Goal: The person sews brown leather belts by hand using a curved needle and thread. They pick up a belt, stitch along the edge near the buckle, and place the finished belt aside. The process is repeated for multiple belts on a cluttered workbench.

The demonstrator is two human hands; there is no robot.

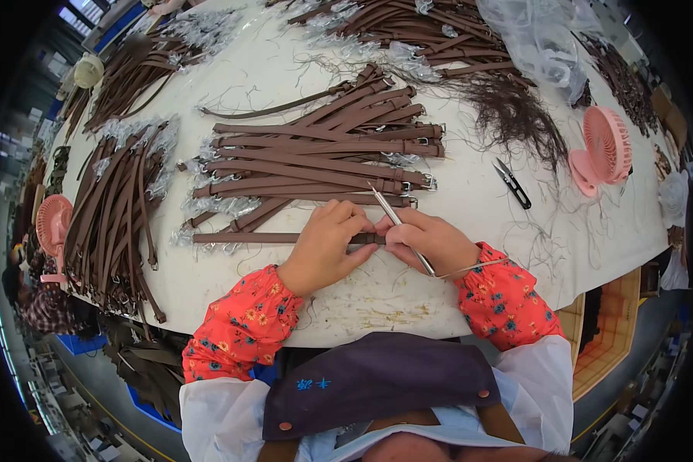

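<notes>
A brown belt (246, 238) lies crosswise on the white table in front of me. My left hand (325, 242) has its thumb and fingers closed round the belt near its darker loop part. In my right hand (433, 240) is a slim silver pen-shaped tool (389, 209) with a thin cord. The tool's pointed end aims up and away from me. The fingertips of that hand also press at the belt's right end, close to the left fingertips. My fingers hide part of that end. Just beyond lies a pile of brown belts (308, 165) with metal buckles.
Black thread snips (513, 185) lie to the right, near a pink fan (604, 146) and a tangle of dark threads (516, 115). Another pink fan (54, 227) stands at the left edge beside a belt bundle (108, 208). More belts (431, 35) lie at the back.
</notes>
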